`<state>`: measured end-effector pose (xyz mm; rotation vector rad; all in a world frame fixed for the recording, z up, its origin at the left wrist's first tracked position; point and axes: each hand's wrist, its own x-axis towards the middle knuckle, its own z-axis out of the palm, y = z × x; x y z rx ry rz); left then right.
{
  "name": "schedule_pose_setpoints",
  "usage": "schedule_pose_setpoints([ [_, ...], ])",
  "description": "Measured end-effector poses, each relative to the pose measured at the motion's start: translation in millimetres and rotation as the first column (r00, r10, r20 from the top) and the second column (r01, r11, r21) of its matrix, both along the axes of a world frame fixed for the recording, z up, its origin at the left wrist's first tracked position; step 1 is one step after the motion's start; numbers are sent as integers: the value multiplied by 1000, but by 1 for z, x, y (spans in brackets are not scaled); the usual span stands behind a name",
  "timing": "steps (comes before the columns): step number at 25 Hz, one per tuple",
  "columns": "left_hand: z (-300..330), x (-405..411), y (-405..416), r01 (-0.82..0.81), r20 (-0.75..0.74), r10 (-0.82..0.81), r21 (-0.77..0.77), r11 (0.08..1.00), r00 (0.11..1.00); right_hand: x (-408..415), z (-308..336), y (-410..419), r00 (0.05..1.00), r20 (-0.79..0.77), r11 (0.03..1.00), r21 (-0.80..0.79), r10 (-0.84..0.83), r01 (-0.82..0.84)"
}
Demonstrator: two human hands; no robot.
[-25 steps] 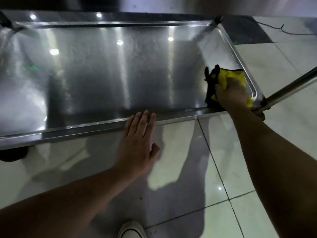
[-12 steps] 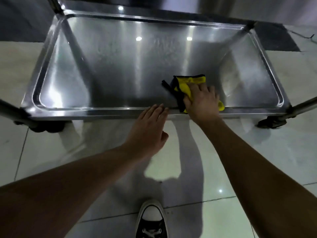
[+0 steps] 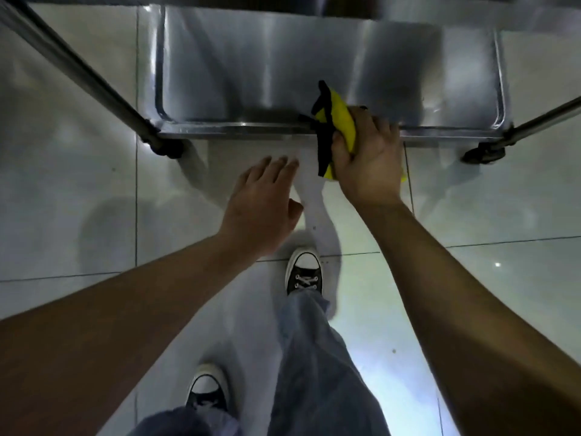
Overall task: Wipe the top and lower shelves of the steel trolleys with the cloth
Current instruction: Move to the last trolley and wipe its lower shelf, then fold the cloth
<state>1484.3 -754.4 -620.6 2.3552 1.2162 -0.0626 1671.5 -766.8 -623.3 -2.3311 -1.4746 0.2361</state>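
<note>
The right hand (image 3: 366, 158) is gripping a yellow cloth (image 3: 341, 122) with black edging, fingers and thumb curled round its bunched middle, at the near rim of the lower shelf (image 3: 283, 73) of a steel trolley (image 3: 239, 129). Part of the cloth is lying over the rim onto the shelf, while a black-edged tail is hanging down in front of the rim toward the tiled floor (image 3: 78, 184). The left hand (image 3: 261, 199) is hovering just short of the rim, fingers nearly straight and together, holding nothing; whether it is touching the trolley cannot be told, though it appears apart. A trolley leg (image 3: 78, 73) is slanting down to the near left corner of the shelf, and a castor (image 3: 482, 154) is showing below the near right corner. Two dark canvas shoes (image 3: 303, 272) and a denim trouser leg (image 3: 314, 357) are occupying the lower part of the view. The cloth is judged light, soft and limp: it is folding under its own weight, so a broad grip over the gathered centre, palm flat behind it, should be spreading pressure better than a pinch at a corner. The polished shelf is judged smooth and slippery, offering little drag, and the trolley, standing on castors, is likely rolling away under a push unless the free hand is steadying the rim.
</note>
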Motion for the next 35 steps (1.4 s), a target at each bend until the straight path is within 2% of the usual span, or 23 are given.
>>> schedule_pose_setpoints([
  [4,94,-30,-35,-39,10,39,-39,998,999,-53,91,-46,990,-141,1000,10,-26,28],
  [8,211,-48,-40,-122,102,121,3,992,987,-88,195,-85,968,-243,995,65,-56,74],
  [10,269,-53,-43,-152,135,166,-105,983,977,-100,248,-100,956,-284,991,91,-71,101],
  [12,327,-54,-52,-197,145,254,-325,925,956,-109,301,-112,942,-326,986,114,-81,124],
  [14,378,-50,-63,-260,179,461,-628,733,869,-118,348,-120,926,-369,983,122,-82,136],
  [16,420,-45,-72,-254,202,656,-808,531,727,-124,388,-126,909,-411,986,109,-68,123],
  [20,497,-40,-78,-296,219,860,-876,381,461,-125,469,-124,878,-465,990,125,113,-62],
  [22,533,-48,-81,-296,215,904,-895,334,371,-121,505,-128,856,-467,975,91,222,-203],
  [24,565,-61,-86,-301,213,915,-898,322,342,-116,533,-132,799,-527,956,136,291,-258],
  [27,602,-85,-96,-293,306,896,-867,402,323,-111,567,-127,742,-623,965,225,250,-136],
  [29,623,-104,-104,-281,379,876,-842,460,299,-117,587,-117,578,-793,981,140,192,-135],
  [31,642,-125,-112,-277,436,859,-819,503,270,-132,607,-105,415,-901,975,30,122,-221],
  [33,658,-153,-120,-312,478,853,-794,522,211,-157,625,-91,361,-924,958,17,124,-286],
  [35,672,-182,-126,-379,496,859,-775,505,131,-182,641,-80,338,-919,939,84,202,-332],
])
